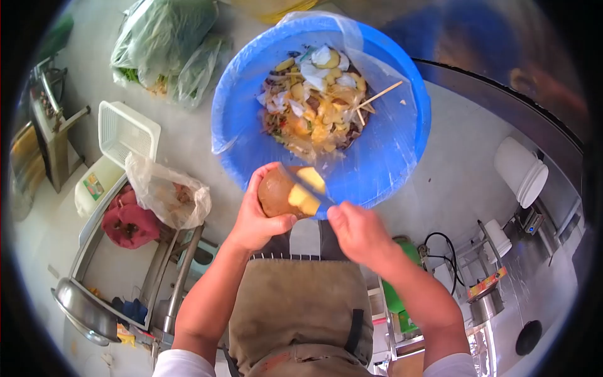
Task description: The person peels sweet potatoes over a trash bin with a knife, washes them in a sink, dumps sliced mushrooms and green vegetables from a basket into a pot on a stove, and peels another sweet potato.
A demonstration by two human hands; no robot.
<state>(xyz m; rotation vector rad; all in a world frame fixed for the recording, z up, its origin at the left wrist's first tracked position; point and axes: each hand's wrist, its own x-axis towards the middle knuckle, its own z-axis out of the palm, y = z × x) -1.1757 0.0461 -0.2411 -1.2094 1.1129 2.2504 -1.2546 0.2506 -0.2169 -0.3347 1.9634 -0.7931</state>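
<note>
Left hand (254, 217) clamped around a partly peeled, brown-skinned potato (277, 192), over the near rim of a blue bin (383, 179) of scraps; right hand (359, 231) closed on what seems a blurred peeler (308, 185) against it.

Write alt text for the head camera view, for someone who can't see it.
A person's left hand holds a brown, partly peeled potato-like vegetable while the right hand holds a motion-blurred, dark-bladed tool across its pale-yellow flesh. Just beyond, a round blue plastic bin with a clear plastic liner contains mixed scraps.
</note>
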